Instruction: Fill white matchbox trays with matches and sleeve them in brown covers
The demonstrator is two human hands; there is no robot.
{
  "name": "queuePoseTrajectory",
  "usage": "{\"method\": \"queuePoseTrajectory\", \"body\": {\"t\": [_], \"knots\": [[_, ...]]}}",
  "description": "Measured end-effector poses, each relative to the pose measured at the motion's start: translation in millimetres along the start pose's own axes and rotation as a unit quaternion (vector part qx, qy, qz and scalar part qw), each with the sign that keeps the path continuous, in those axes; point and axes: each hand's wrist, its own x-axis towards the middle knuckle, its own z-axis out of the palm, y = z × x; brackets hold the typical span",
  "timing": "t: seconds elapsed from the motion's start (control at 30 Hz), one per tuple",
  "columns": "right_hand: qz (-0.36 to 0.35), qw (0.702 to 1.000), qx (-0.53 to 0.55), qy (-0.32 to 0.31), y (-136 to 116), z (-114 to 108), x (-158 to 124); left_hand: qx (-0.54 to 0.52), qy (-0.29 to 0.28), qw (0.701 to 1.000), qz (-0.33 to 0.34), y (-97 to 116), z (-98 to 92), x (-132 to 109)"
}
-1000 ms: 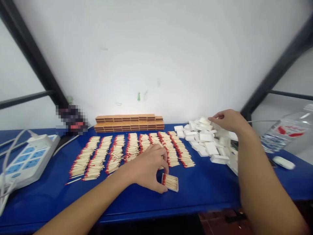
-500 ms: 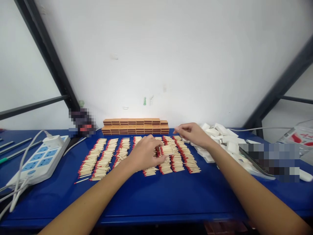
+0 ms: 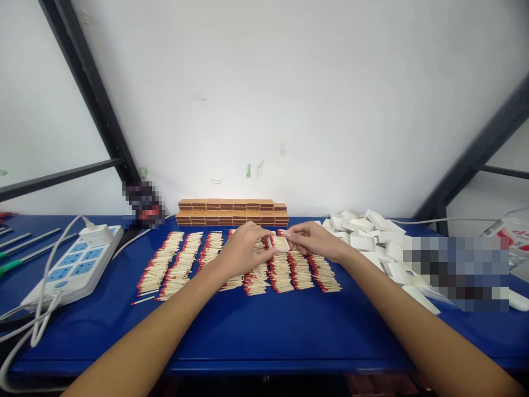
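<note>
My left hand [image 3: 244, 248] is closed round the left end of a small white matchbox tray [image 3: 285, 249], its thumb along the near side. Red-tipped matches [image 3: 278, 243] lie inside the tray. At the tray's right end, the closed fingers of my right hand [image 3: 312, 238] meet its edge; anything between those fingertips is hidden. Below and around both hands, red-headed matches [image 3: 159, 264] lie in several long rows on the blue table [image 3: 248, 336]. My left hand and forearm cover part of the middle rows.
Orange-brown matchboxes [image 3: 231, 212] stand stacked along the wall behind the rows. White empty trays [image 3: 372, 237] form a loose heap on the right. A power strip [image 3: 78, 264] with cables and green-handled screwdrivers [image 3: 25, 262] lie on the left. One stray match [image 3: 142, 301] lies front left.
My right hand has moved left and down to the tray's right end. My left hand still holds the tray. The whole view has shifted slightly.
</note>
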Motion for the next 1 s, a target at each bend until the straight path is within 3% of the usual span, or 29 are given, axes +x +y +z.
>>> {"method": "queuePoseTrajectory", "body": {"t": [0.73,1.0], "knots": [[0.047,0.998,0.042,0.014,0.6,-4.3,0.1,0.018,0.009,0.999,0.030,-3.8,4.1,-0.8],[0.051,0.994,-0.023,0.096,-0.4,-37.6,-7.9,0.062,0.041,0.997,-0.015,-10.0,-3.7,1.8]]}}
